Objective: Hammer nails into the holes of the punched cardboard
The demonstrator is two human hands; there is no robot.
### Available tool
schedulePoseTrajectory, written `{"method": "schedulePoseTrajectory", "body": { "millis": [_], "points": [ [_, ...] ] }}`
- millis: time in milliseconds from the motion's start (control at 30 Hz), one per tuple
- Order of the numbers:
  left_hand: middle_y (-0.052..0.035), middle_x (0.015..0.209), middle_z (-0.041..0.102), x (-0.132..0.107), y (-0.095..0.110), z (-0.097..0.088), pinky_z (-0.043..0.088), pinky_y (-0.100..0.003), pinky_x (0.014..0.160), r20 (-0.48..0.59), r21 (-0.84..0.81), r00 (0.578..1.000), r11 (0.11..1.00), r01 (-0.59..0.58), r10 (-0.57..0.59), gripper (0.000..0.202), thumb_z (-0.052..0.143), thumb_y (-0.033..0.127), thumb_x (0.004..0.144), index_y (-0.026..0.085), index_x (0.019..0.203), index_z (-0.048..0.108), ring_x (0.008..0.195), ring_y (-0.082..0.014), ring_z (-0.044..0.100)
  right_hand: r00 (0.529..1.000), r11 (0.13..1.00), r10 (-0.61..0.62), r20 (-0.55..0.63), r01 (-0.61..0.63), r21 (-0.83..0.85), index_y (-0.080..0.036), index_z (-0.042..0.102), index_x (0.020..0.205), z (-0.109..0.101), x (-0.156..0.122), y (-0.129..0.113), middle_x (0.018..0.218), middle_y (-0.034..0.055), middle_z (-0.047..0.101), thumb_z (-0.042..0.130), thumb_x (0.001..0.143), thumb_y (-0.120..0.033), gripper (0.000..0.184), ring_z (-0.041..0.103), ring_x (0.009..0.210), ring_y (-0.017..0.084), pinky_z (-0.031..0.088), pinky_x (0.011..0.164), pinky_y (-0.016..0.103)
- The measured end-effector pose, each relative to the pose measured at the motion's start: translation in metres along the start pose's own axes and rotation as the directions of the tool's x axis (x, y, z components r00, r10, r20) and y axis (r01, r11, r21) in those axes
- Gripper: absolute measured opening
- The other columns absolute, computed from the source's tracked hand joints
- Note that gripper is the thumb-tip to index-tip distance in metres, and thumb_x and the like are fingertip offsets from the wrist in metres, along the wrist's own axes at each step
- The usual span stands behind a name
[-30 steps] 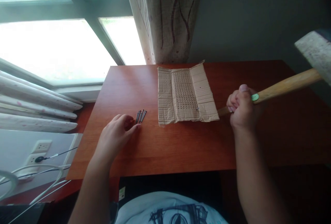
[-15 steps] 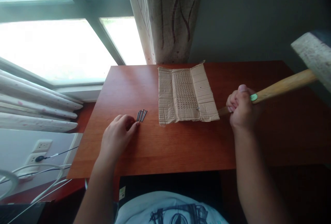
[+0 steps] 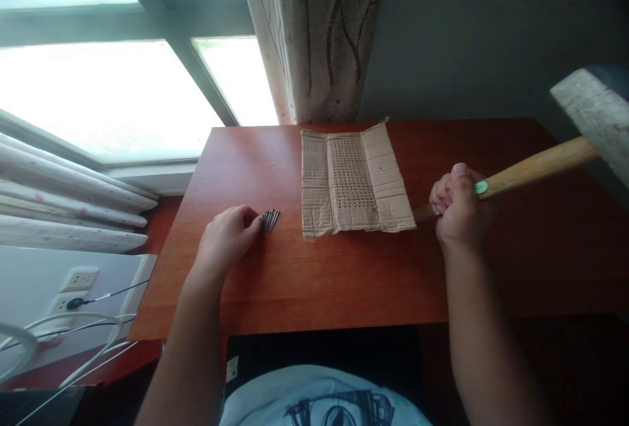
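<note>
My right hand (image 3: 459, 212) is closed round the wooden handle of a hammer (image 3: 535, 165), whose grey head rises at the right edge, above the table. My left hand (image 3: 227, 238) rests on the red-brown table (image 3: 314, 282) with its fingers curled at a small bunch of dark nails (image 3: 270, 219), touching their near ends. Between the hands lies a flattened piece of cardboard (image 3: 354, 179) with a grid of small holes down its middle strip; one nail stands near its lower right.
A window and a patterned curtain (image 3: 319, 33) stand behind the table. At the left are folded pale fabric (image 3: 63, 210), a white socket strip (image 3: 73, 285) and cables. A grey wall runs along the far right.
My left hand has slid forward and its fingers have curled onto the near ends of the nails. The hammer has stayed raised, its head dipping slightly.
</note>
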State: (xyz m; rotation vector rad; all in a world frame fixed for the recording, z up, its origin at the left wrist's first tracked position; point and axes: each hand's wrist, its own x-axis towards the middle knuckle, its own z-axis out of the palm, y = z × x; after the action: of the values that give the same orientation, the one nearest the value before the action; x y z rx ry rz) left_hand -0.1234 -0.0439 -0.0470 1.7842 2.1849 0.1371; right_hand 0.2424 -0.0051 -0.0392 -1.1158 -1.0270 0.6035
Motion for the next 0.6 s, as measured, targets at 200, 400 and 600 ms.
{"method": "schedulePoseTrajectory", "body": {
  "millis": [200,400,600],
  "points": [
    [-0.0082,0.097,0.078,0.004,-0.002,0.001,0.043,-0.034,0.067,-0.005,0.029,1.0,0.999,0.018,-0.018,0.03,0.054,0.047,0.087,0.024,0.087,0.073,0.088,-0.0285,0.07,1.0,1.0,0.007,0.006,-0.007,0.012,-0.025,0.031,0.053,0.0,0.0,0.001,0.044,-0.0083,0.027,0.065,0.089,-0.05,0.056,0.027,0.035,0.007,0.017,0.036,0.027],
    [-0.0118,0.097,0.078,-0.002,0.011,-0.009,0.045,-0.037,0.062,-0.02,0.229,0.998,0.972,0.054,-0.051,0.031,0.051,0.047,0.087,0.025,0.087,0.073,0.085,-0.0341,0.071,1.0,1.0,0.007,-0.009,-0.007,0.006,-0.024,0.031,0.054,0.0,0.0,0.001,0.044,-0.0082,0.028,0.065,0.089,-0.052,0.056,0.027,0.035,0.007,0.018,0.035,0.027],
    [-0.0165,0.098,0.077,-0.009,0.014,-0.014,0.049,-0.044,0.065,0.022,0.328,0.995,0.941,0.085,-0.098,0.027,0.054,0.04,0.082,0.024,0.088,0.074,0.085,-0.0407,0.071,1.0,1.0,0.013,-0.001,-0.013,0.011,-0.024,0.031,0.052,0.0,0.0,0.001,0.043,-0.0074,0.029,0.065,0.089,-0.053,0.058,0.028,0.035,0.007,0.019,0.035,0.027]
  ]
}}
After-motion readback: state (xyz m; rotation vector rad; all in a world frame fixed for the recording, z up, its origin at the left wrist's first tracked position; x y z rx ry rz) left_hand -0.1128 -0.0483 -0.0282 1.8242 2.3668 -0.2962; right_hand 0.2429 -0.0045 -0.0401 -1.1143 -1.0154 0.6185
